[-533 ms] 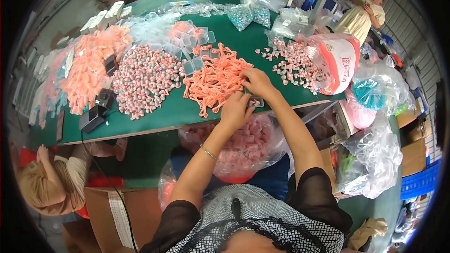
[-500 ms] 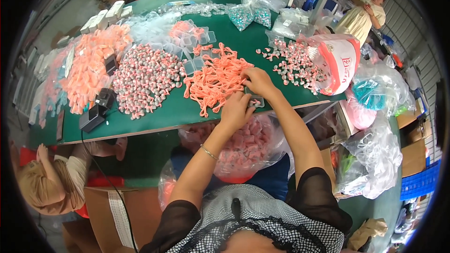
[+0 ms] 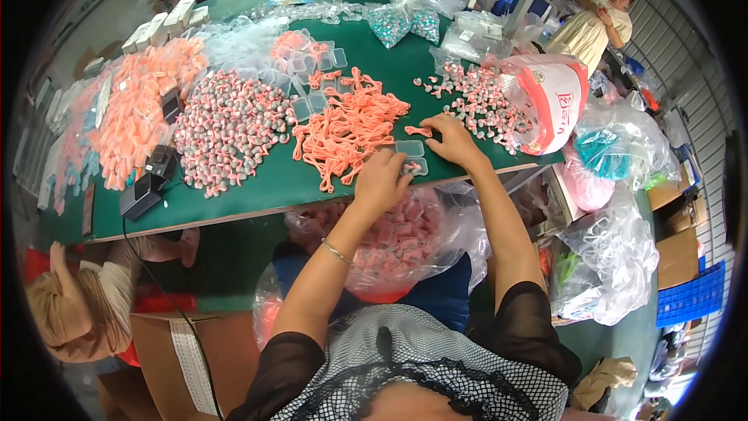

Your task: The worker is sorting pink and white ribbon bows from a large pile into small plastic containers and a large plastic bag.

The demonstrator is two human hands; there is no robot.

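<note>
My right hand is closed in a pinch on one end of a folded orange cord, just right of the orange cord pile. Close to the table's front edge, my left hand grips the left side of a small clear plastic case. The case lies open, lid side away from me, with small grey-and-pink pieces in its near half. Part of its left side is hidden by my fingers.
Heaps of grey-and-pink pieces lie left, and more spill from a white-and-red bag at right. Empty clear cases sit behind the cords. Below the table edge is a plastic bag of pink pieces. Another person stands at far right.
My right hand has moved right, away from the cord pile, with a cord drawn out in its fingers. The open case now shows more fully between my hands.
</note>
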